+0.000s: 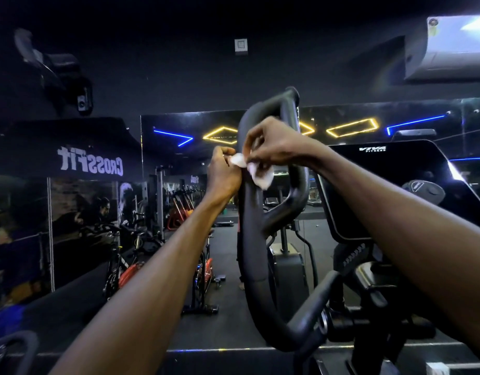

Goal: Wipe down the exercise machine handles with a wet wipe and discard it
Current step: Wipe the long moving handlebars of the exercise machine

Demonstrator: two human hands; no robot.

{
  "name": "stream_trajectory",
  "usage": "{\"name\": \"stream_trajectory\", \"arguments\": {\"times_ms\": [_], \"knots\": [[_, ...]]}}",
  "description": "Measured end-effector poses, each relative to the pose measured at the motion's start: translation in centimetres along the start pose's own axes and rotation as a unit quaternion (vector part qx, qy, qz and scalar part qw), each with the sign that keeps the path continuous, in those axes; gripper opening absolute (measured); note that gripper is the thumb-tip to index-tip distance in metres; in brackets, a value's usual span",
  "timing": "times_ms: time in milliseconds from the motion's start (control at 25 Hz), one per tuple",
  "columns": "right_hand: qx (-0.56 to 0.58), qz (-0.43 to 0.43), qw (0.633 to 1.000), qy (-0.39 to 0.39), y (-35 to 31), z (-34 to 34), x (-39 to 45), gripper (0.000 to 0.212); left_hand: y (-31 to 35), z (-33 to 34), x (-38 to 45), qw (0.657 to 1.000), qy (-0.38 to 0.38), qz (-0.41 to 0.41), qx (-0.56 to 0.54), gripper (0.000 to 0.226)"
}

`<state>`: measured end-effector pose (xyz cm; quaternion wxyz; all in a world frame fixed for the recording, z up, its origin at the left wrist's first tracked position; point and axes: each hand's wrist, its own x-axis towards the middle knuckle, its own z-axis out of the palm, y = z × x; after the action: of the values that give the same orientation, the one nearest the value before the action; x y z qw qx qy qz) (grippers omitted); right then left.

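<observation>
A black looped handle [253,239] of an exercise machine rises in front of me at centre. A white wet wipe [256,173] is stretched across the handle's left bar, near its upper part. My left hand [224,174] pinches the wipe's left end beside the bar. My right hand [271,144] grips the wipe's right part, with its fingers over the bar. Both arms reach forward from the lower corners of the view.
The machine's black console [395,190] stands to the right of the handle. A wall mirror [179,163] ahead reflects spin bikes and coloured light strips. An air conditioner [455,50] hangs at the top right. Another handle's end [14,350] shows at the bottom left.
</observation>
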<state>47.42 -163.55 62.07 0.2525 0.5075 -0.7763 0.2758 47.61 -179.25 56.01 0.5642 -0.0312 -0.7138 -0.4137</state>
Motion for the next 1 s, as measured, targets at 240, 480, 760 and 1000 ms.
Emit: {"name": "stream_trajectory", "arguments": {"times_ms": [240, 480, 760, 1000], "knots": [[-0.015, -0.002, 1.000, 0.018, 0.7, -1.0, 2.1, 0.009, 0.3, 0.4, 0.8, 0.999, -0.004, -0.020, -0.027, 0.021], [-0.060, -0.028, 0.997, 0.050, 0.9, -0.9, 3.9, 0.011, 1.2, 1.3, 3.0, 0.994, 0.036, -0.094, -0.042, 0.018], [-0.057, -0.027, 0.997, 0.037, 1.3, -2.4, 6.0, 0.011, 2.4, 2.9, 4.0, 0.956, -0.012, -0.202, -0.211, 0.020], [-0.125, -0.095, 0.971, 0.178, 1.4, 0.2, 6.8, 0.019, 1.9, 3.5, 3.8, 0.956, 0.029, -0.209, -0.203, 0.035]]}}
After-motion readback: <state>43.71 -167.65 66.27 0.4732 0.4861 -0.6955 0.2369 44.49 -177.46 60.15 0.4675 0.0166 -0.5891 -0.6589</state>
